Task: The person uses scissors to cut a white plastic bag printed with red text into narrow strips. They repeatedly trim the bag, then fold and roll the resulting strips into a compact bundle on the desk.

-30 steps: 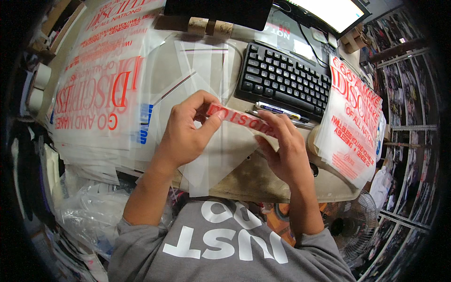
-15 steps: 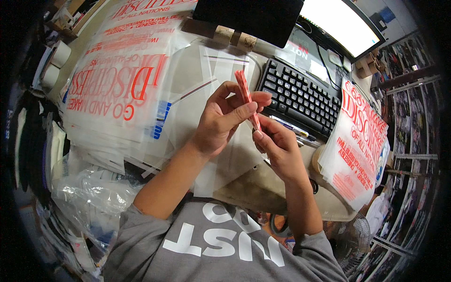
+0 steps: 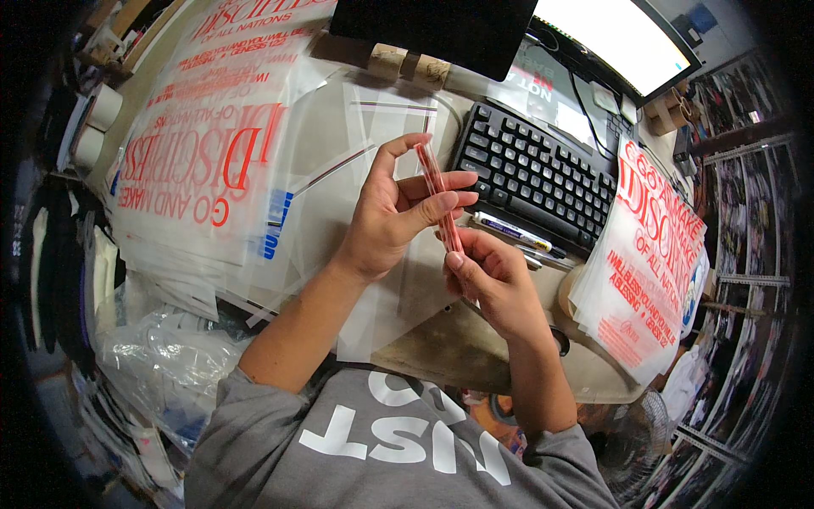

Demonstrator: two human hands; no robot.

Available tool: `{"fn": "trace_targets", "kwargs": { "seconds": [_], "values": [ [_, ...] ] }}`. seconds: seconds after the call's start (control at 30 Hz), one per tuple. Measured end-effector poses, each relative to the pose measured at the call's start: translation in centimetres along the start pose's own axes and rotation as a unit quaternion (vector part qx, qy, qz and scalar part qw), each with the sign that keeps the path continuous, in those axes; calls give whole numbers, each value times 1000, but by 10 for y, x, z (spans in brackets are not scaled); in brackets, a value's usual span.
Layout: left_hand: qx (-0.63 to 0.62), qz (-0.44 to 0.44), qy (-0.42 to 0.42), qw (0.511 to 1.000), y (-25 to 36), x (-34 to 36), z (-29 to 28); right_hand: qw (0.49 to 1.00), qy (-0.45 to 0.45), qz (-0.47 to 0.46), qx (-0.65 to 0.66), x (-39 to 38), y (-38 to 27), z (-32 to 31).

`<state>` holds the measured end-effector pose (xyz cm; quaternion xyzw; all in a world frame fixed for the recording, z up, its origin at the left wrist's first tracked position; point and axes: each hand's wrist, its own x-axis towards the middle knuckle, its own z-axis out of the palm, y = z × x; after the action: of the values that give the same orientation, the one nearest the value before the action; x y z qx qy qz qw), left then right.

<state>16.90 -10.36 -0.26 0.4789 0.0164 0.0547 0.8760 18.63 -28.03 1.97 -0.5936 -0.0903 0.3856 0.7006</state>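
Note:
Between my hands, above the table, is a thin red-and-white strip (image 3: 431, 172), perhaps a stack seen edge-on; its exact kind I cannot make out. It stands tilted, its top leaning left. My left hand (image 3: 383, 216) pinches it at mid-length with the thumb, and the index fingertip rests at its upper end. My right hand (image 3: 496, 284) grips the lower end between thumb and curled fingers. Below them lie clear plastic sleeves (image 3: 394, 119) on the pale tabletop (image 3: 449, 339).
A large pile of frosted bags with red print (image 3: 195, 161) covers the left side. Beyond my right hand are a black keyboard (image 3: 534, 170) and markers (image 3: 517, 233). More printed bags (image 3: 640, 280) lie at the right edge. A lit monitor (image 3: 619, 38) stands behind; crumpled clear plastic (image 3: 170, 348) sits lower left.
The strip has turned more edge-on and looks narrower. My left index finger has moved onto its top end. My right hand has shifted slightly down and left along with the strip's lower end.

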Motion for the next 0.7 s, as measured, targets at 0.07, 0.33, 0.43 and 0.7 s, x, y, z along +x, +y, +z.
{"fn": "trace_targets", "kwargs": {
  "seconds": [0.07, 0.33, 0.43, 0.7],
  "values": [
    [16, -2, -7, 1000, 1, 0, -1, 1000, -2, 13, 10, 0, -1, 0],
    [56, 17, 1, 998, 3, -2, -3, 997, -17, 47, 62, -2, -2, 1],
    [64, 29, 3, 998, 0, -2, -5, 999, -7, 48, 15, -1, -3, 2],
    [117, 28, 43, 992, -7, 5, -19, 890, 133, -166, -403, 0, 3, -4]
  ]
}}
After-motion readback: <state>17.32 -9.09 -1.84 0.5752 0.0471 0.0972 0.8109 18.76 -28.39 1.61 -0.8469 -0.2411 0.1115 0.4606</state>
